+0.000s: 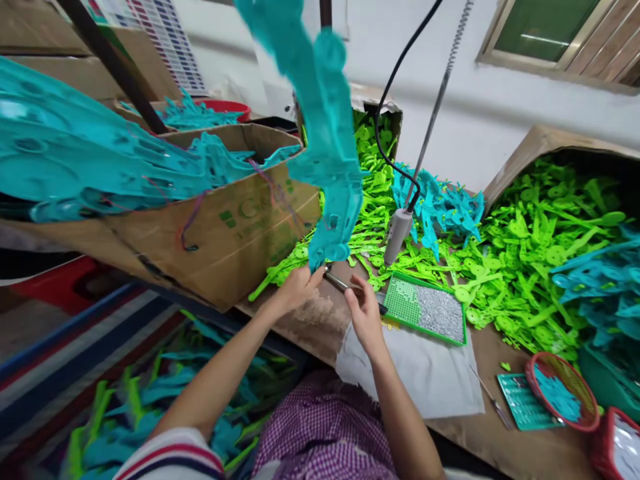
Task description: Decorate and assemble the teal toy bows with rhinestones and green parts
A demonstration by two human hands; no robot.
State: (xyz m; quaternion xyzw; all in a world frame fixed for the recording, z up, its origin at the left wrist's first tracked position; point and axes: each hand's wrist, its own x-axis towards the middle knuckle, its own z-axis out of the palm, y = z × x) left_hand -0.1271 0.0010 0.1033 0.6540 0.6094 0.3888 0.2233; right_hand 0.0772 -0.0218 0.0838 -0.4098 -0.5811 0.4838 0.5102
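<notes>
Left hand [299,287] pinches bottom tip of teal plastic strip [327,133], strip rising upright above grip; right hand [364,313] beside it grips metal tool [340,283].

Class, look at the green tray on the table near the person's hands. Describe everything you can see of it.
The green tray is a flat, shallow rectangle with a bright green rim, plastic by the look of it. Its left part shows a green dotted grid; the rest is covered with tiny silvery pieces. It lies flat on the brown table, one edge over a white cloth, beside the right hand. Green plastic parts crowd its far side.
</notes>
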